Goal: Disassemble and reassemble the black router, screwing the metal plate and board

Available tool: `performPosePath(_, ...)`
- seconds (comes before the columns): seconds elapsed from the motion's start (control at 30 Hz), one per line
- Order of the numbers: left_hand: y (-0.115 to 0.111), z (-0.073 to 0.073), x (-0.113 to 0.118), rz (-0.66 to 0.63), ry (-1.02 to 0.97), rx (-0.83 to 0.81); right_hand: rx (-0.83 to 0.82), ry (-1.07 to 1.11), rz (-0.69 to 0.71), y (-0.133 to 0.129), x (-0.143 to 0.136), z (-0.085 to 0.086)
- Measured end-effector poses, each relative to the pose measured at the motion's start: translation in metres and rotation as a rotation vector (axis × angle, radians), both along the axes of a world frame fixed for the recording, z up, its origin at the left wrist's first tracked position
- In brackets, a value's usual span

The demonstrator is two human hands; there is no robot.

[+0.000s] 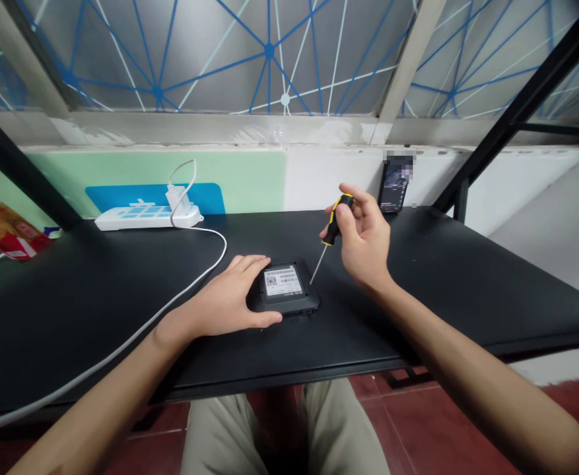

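Note:
A flat black electronic device (289,305) lies on the black table, a white label with a QR code on its upper face. Its exact kind I cannot tell. My left hand (230,297) grips it from the left, thumb along the near edge and fingers at the far edge. In my right hand (366,241) is a screwdriver (333,227) with a black and yellow handle, held at a tilt. The metal shaft slants down to the right side of the device; the tip meets or nearly meets its surface, and any screw there is too small to make out.
A white power strip (135,218) with a plugged-in charger (177,200) stands at the back left. Its white cable (170,303) runs across the table to the front left. A phone (397,185) leans against the wall. A red and orange packet (12,231) lies far left.

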State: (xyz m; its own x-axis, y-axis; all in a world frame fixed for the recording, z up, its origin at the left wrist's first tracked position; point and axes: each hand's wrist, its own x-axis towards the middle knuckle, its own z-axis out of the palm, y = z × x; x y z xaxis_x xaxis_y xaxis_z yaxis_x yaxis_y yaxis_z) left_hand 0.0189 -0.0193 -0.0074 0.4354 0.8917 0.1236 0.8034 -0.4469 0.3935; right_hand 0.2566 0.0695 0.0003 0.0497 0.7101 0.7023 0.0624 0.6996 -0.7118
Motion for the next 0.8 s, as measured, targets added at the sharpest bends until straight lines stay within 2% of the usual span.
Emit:
performPosePath(0.33, 0.0015, -0.0008, 0.0002, 0.01, 0.024, 0.028, -0.021, -0.013, 0.061, -0.0084, -0.0057, -0.0034)
performPosePath(0.57, 0.0006, 0.0015, 0.0002, 0.013, 0.019, 0.018, -0.052, 0.04, 0.178, -0.0073, -0.0055, -0.0018)
performPosePath(0.8, 0.0015, 0.0008, 0.0009, 0.01, -0.001, 0.036, 0.062, -0.068, 0.025, -0.0075, -0.0056, -0.0023)
